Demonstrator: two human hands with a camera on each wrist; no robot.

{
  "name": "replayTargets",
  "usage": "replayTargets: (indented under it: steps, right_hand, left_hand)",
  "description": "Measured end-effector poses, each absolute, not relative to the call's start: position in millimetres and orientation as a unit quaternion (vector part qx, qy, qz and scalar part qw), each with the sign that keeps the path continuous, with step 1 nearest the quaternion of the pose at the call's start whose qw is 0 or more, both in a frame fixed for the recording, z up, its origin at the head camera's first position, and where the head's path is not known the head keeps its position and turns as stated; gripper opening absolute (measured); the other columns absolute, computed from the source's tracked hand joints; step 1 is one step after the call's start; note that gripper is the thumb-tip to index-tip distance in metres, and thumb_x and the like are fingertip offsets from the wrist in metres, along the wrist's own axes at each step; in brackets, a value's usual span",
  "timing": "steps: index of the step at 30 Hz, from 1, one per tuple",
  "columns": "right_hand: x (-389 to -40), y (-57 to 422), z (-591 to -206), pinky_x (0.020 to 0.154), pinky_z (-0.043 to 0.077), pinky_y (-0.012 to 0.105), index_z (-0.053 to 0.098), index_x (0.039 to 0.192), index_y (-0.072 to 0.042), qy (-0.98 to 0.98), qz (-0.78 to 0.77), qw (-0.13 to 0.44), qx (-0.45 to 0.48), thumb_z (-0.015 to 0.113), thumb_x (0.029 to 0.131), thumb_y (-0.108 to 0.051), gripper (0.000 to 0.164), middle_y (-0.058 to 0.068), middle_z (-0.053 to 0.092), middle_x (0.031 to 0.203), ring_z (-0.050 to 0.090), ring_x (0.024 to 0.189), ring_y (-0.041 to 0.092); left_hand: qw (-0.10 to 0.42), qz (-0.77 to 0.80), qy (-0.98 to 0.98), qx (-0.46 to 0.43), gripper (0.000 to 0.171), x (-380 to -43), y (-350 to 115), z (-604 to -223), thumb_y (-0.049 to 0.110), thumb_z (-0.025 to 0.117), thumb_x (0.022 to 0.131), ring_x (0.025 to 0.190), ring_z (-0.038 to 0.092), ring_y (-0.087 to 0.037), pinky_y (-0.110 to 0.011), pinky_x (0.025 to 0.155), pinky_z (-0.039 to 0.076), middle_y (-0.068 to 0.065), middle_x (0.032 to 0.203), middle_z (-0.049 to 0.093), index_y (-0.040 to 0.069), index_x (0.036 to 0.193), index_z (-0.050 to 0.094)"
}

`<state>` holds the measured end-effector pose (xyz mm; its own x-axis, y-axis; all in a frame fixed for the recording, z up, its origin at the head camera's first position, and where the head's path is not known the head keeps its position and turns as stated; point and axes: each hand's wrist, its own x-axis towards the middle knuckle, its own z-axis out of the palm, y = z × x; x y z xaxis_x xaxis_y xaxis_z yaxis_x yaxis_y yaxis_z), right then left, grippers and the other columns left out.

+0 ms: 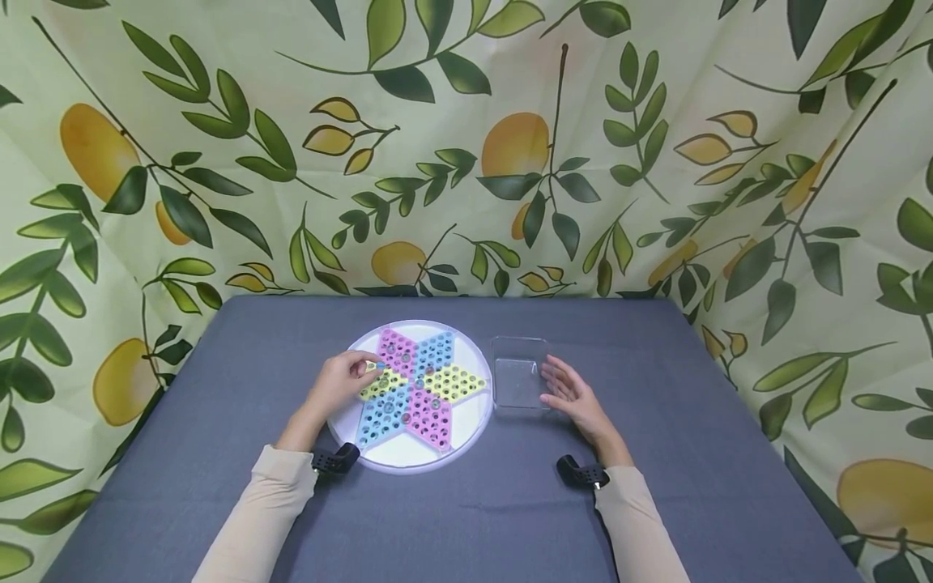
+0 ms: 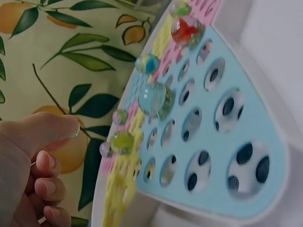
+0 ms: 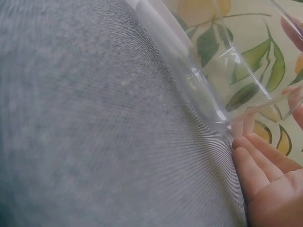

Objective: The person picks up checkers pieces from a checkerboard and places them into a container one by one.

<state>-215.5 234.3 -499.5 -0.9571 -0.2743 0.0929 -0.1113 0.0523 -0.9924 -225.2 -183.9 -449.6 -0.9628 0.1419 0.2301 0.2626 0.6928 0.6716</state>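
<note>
Over the left part of a round white Chinese checkers board, my left hand pinches a small glassy marble between thumb and fingertips. The left wrist view shows only a clear glint of it under the thumb tip. My right hand is beside a clear plastic box, its fairly straight fingers along the right wall. In the right wrist view, fingertips are right at the box's lower corner. Glass marbles sit in the board's star, among them a pale teal marble and a red one.
Pink, blue and yellow points with round holes form the star. The box stands just right of the board on a grey cloth-covered table. A curtain with leaves and fruit hangs behind and at the sides.
</note>
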Motion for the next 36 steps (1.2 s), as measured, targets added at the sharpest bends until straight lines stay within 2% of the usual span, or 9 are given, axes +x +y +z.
replayTargets:
  steps: [4,13,17,19,21,28,33,36]
  right_hand:
    - [-215.0,234.3,-498.6,0.104,0.035,0.007,0.022,0.151,-0.001,0.728,-0.670,0.062,-0.132,0.067,0.085,-0.002,0.080,0.031,0.027,0.153,0.027,0.143,0.042]
    - [-220.8,236.0,-495.4,0.104,0.037,0.010,0.020,0.150,0.002,0.726,-0.670,0.076,-0.131,0.067,0.082,0.005,0.083,0.036,0.028,0.150,0.030,0.141,0.042]
    - [-227.4,237.8,-490.6,0.112,0.037,0.026,0.023,0.149,0.001,0.739,-0.655,0.086,-0.135,0.068,0.082,0.003,0.081,0.035,0.030,0.150,0.028,0.142,0.046]
    - [-230.8,239.0,-488.8,0.116,0.031,0.035,0.023,0.150,0.000,0.744,-0.646,0.096,-0.138,0.069,0.083,0.001,0.080,0.034,0.029,0.151,0.026,0.143,0.046]
    - [-234.0,240.0,-488.6,0.117,0.027,0.039,0.023,0.150,0.000,0.744,-0.645,0.106,-0.139,0.069,0.084,0.000,0.081,0.032,0.027,0.152,0.024,0.145,0.045]
    - [-237.4,242.0,-494.2,0.111,0.032,0.013,0.018,0.150,0.000,0.719,-0.668,0.119,-0.154,0.069,0.083,0.000,0.084,0.032,0.021,0.155,0.018,0.146,0.044]
    - [-236.2,242.2,-494.6,0.112,0.031,0.013,0.017,0.151,0.000,0.719,-0.667,0.119,-0.155,0.068,0.084,0.001,0.085,0.032,0.020,0.155,0.016,0.146,0.045]
    - [-235.3,241.5,-493.3,0.119,0.026,0.025,0.016,0.151,-0.001,0.718,-0.667,0.123,-0.153,0.069,0.084,-0.001,0.086,0.031,0.019,0.155,0.015,0.147,0.044]
  left_hand:
    - [0.072,-0.383,-0.913,-0.123,0.023,-224.5,-178.2,-446.9,0.016,0.073,0.084,0.060,0.036,-0.005,-0.019,0.057,0.031,0.001,0.067,0.046,0.002,0.102,0.071]
    - [0.050,-0.406,-0.900,-0.150,0.024,-220.4,-153.4,-438.8,0.013,0.073,0.083,0.062,0.037,-0.006,-0.018,0.056,0.032,0.000,0.068,0.046,0.000,0.104,0.071]
    - [0.030,-0.412,-0.896,-0.163,0.024,-217.7,-139.7,-435.4,0.013,0.073,0.084,0.061,0.037,-0.006,-0.018,0.054,0.031,0.001,0.068,0.046,0.002,0.105,0.071]
    - [0.021,-0.418,-0.892,-0.172,0.023,-216.7,-132.2,-433.4,0.014,0.072,0.084,0.059,0.036,-0.006,-0.017,0.054,0.031,0.001,0.068,0.046,0.002,0.104,0.071]
    - [0.009,-0.426,-0.887,-0.180,0.024,-216.1,-124.9,-431.7,0.015,0.071,0.085,0.059,0.036,-0.005,-0.016,0.053,0.031,0.002,0.068,0.047,0.002,0.105,0.070]
    - [-0.012,-0.463,-0.861,-0.210,0.025,-213.8,-100.9,-431.4,0.017,0.071,0.086,0.058,0.036,-0.002,-0.015,0.053,0.031,0.002,0.069,0.048,0.003,0.106,0.070]
    - [-0.013,-0.480,-0.848,-0.224,0.023,-212.3,-82.8,-432.7,0.016,0.070,0.086,0.056,0.034,-0.001,-0.015,0.052,0.030,0.003,0.066,0.046,0.003,0.105,0.070]
    - [-0.014,-0.487,-0.844,-0.224,0.022,-212.5,-73.6,-435.0,0.015,0.070,0.086,0.057,0.034,-0.001,-0.014,0.053,0.030,0.003,0.066,0.044,0.003,0.104,0.070]
